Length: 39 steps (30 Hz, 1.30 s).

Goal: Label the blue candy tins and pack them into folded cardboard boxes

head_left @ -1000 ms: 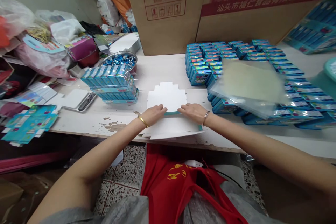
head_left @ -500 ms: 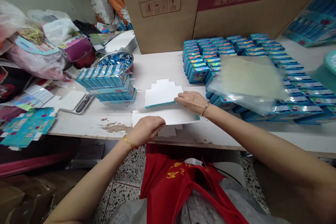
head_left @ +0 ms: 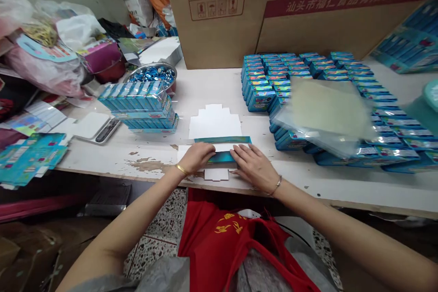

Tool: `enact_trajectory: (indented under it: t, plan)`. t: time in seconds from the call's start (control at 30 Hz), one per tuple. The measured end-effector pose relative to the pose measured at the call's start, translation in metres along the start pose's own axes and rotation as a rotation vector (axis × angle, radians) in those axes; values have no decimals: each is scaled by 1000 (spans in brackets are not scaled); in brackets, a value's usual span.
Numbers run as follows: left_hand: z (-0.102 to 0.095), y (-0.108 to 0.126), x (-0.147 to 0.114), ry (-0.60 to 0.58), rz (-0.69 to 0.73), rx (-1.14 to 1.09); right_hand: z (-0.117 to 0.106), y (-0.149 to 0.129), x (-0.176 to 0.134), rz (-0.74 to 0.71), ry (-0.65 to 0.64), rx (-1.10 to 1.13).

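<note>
A white die-cut cardboard blank (head_left: 215,121) lies near the table's front edge, with blue-printed strips showing where its long sides are folded. My left hand (head_left: 195,159) is closed, with thumb and fingers pinching the left part of the near fold. On the right part of that fold my right hand (head_left: 255,168) presses down, its fingers stretched out and slightly apart. A tabbed white end of the blank sticks out toward me below the hands. The card directly under my fingers is hidden.
Wrapped blue boxes (head_left: 138,108) stand to the left, before a metal bowl (head_left: 153,74) of shiny blue pieces. A white scale (head_left: 97,127) and flat blue blanks (head_left: 32,157) lie farther left. Rows of blue boxes (head_left: 260,98) under clear sheets (head_left: 328,109) stand right; a large carton (head_left: 222,41) is behind.
My right hand has moved from the far fold down to the near one and its fingers have flattened. The near panel has folded over, showing its blue side. The far strip now stands up.
</note>
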<state>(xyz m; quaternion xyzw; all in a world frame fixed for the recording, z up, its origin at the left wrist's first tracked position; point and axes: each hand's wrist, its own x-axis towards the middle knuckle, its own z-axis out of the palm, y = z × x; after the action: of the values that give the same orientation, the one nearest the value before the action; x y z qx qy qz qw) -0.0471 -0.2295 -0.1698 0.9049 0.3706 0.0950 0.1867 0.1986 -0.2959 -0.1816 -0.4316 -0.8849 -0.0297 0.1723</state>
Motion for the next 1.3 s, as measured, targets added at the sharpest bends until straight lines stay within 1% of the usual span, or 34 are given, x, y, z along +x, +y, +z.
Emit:
enact_trajectory:
  t: [0.07, 0.1, 0.17, 0.23, 0.33, 0.47, 0.57, 0.63, 0.7, 0.77, 0.83, 0.9, 0.97, 1.03, 1.1, 1.13, 1.23, 1.3]
  plan:
    - [5, 7, -12, 50, 90, 187, 21, -7, -9, 24, 17, -24]
    - [8, 11, -17, 65, 108, 258, 30, -8, -12, 41, 31, -21]
    - [13, 18, -24, 57, 83, 333, 38, -7, -12, 74, 33, -8]
    - [16, 21, -25, 5, 26, 329, 36, -4, -8, 113, -17, -14]
    - [13, 20, -18, -78, -39, 220, 25, -1, 1, 167, -158, -46]
    - [4, 12, -5, -138, -140, -27, 15, 1, 13, 197, -348, -51]
    - [-2, 1, 5, -271, -160, -218, 10, 5, 23, 188, -472, -10]
    - [-6, -9, 11, -365, -144, -319, 7, 9, 29, 171, -527, 20]
    - [-10, -17, 18, -438, -121, -378, 5, 12, 34, 140, -555, 41]
    - [-14, -19, 25, -498, -111, -374, 4, 15, 37, 115, -566, 55]
    - [-17, -14, 30, -537, -119, -281, 3, 16, 40, 109, -572, 65]
    - [-15, -2, 31, -520, -139, -129, 4, 15, 40, 116, -583, 60]
    - [-10, 11, 25, -441, -173, 23, 4, 13, 38, 121, -574, 31]
    - [-3, 21, 16, -347, -216, 111, 5, 10, 36, 129, -530, -17]
    - [1, 25, 6, -286, -240, 108, 5, 8, 36, 146, -498, -46]
    - [2, 25, 3, -267, -243, 81, 5, 8, 37, 151, -508, -41]
    - [1, 22, 1, -267, -232, 6, 4, 13, 43, 140, -611, 16]
    - [2, 23, 2, -279, -233, 46, 4, 17, 48, 109, -648, 26]
